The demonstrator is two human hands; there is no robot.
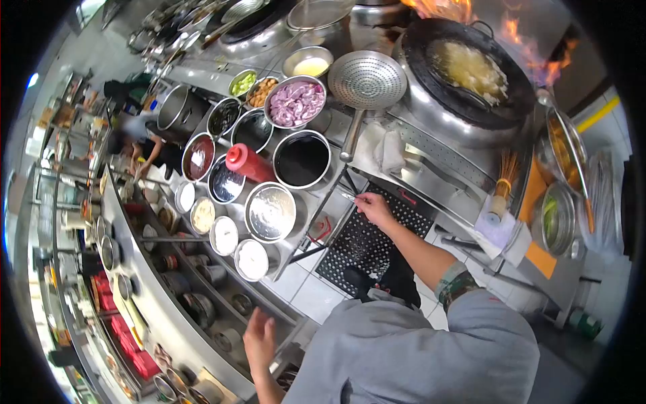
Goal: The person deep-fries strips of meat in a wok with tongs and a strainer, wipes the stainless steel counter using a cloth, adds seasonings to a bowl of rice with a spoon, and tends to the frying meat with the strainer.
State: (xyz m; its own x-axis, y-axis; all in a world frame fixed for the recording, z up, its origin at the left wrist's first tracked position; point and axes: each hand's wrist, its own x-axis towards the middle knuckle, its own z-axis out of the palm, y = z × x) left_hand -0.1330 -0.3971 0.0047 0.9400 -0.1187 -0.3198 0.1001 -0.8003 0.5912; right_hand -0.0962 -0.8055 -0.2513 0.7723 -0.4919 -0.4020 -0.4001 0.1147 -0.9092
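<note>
Frying looked underway and unfinished: pale food (471, 67) bubbled inside the wok (431, 94), between one and two o'clock, while sliced purple onions (295, 104) sat raw near twelve. The right hand (375, 209), at three, was closed in a fingertip pinch on a small silvery item (348, 196), too small to identify. The left hand (260, 342), at seven, was loosely open, apparently holding nothing. Counted: one frying wok, one perforated skimmer (367, 80), one red squeeze bottle (252, 164), one bamboo brush (503, 185), one pan of onions.
</note>
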